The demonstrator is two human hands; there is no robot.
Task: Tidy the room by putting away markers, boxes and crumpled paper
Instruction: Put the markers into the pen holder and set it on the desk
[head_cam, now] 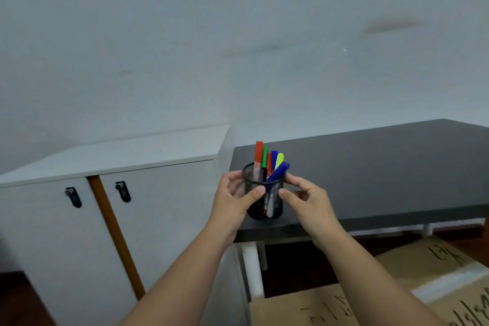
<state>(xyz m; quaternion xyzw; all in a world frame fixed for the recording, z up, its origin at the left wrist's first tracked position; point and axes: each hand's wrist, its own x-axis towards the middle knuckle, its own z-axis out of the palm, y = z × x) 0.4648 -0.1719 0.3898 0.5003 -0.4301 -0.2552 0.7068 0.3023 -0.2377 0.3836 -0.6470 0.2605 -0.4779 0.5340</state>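
A black mesh pen cup (270,202) stands at the near left corner of a dark grey table (383,172). Several markers (267,160) stick out of it: red, green, blue and yellow-green caps. My left hand (235,200) grips the cup's left side, thumb across its front. On the cup's right side my right hand (308,202) touches it with thumb and fingertips. Cardboard boxes (397,286) with black writing lie on the floor under and in front of the table.
A white cabinet (111,193) with two doors and black lock handles stands left of the table, close against it. A pale wall rises behind both. White table legs (252,270) show below the tabletop. Dark wooden floor is visible at lower left.
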